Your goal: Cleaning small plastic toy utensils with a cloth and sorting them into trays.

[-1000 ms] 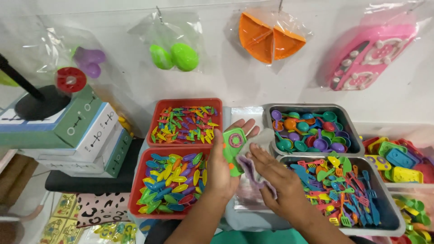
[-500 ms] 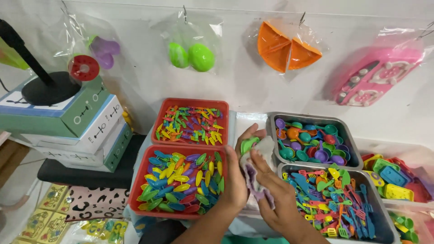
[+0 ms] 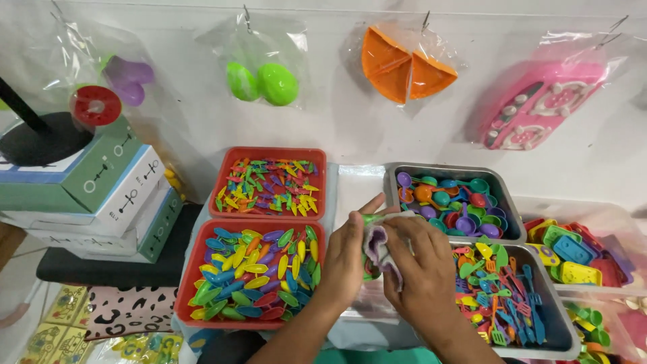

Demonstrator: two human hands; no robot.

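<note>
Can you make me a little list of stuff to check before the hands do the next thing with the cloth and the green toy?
1. Left hand holds the green toy: ok.
2. Right hand presses the cloth on the toy: ok.
3. Toy mostly visible: not ok, the cloth and fingers cover it.
4. Toy wiped clean: cannot tell.
5. Red trays sit flat, pieces inside: ok.

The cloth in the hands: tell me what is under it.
A green plastic piece peeks out at the top edge of the pale purple cloth, between the left hand and right hand. Cloth and hands cover the rest, so its shape is unclear.
</note>
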